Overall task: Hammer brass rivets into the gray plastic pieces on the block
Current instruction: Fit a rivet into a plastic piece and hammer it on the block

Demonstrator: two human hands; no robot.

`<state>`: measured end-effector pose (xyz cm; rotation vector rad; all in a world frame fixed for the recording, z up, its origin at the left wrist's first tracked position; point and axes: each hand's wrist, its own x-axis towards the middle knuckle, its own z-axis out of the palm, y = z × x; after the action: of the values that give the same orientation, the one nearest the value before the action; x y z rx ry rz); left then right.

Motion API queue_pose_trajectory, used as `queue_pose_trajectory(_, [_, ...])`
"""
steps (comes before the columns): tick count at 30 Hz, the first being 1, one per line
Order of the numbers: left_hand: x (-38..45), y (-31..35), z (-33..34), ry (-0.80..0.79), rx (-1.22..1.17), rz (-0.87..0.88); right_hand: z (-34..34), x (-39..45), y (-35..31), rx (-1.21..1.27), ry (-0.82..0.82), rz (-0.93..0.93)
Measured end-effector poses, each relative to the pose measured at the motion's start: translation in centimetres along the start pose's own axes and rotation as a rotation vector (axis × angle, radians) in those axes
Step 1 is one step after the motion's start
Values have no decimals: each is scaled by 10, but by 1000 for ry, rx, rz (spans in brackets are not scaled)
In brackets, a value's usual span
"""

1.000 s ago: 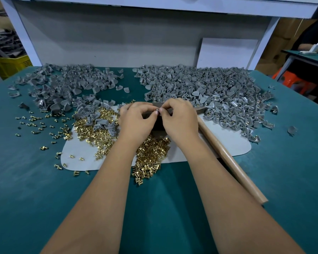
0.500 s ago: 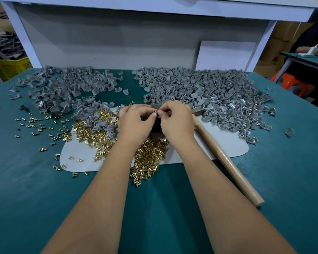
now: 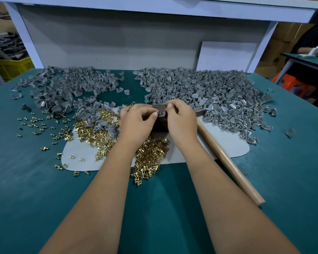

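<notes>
From the head camera I see both hands meeting over the dark block (image 3: 161, 125), which sits at the middle of the pale mat (image 3: 226, 145) on the green tabletop (image 3: 26, 180). My left hand (image 3: 136, 121) and right hand (image 3: 180, 120) have their fingers curled, and the fingertips (image 3: 155, 115) pinch a small gray plastic piece (image 3: 162, 114) just above the block's top. Something brass shows at the piece, but it is too small for me to tell whether a rivet is seated.

Loose brass rivets (image 3: 151, 156) lie heaped on the mat just in front of the block and spill over its near edge; more are scattered to the left across the tabletop. A hammer (image 3: 228, 162) lies on the mat to the right of my right hand, its wooden handle pointing toward me, its head partly hidden behind that hand.

Beyond the block lie two big heaps of gray pieces: a left heap (image 3: 62, 88) and a larger right heap (image 3: 218, 96) in which brass glints.
</notes>
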<state>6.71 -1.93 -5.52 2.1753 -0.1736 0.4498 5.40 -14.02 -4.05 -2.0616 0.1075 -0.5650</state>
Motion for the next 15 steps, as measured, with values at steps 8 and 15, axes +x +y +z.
queue_pose_trajectory(8, [0, 2, -1, -9, -23, -15, 1, 0, 1, -89, -26, -98])
queue_pose_trajectory(15, [1, 1, -1, -19, -42, -30, 2, 3, 3, -100, -21, -123])
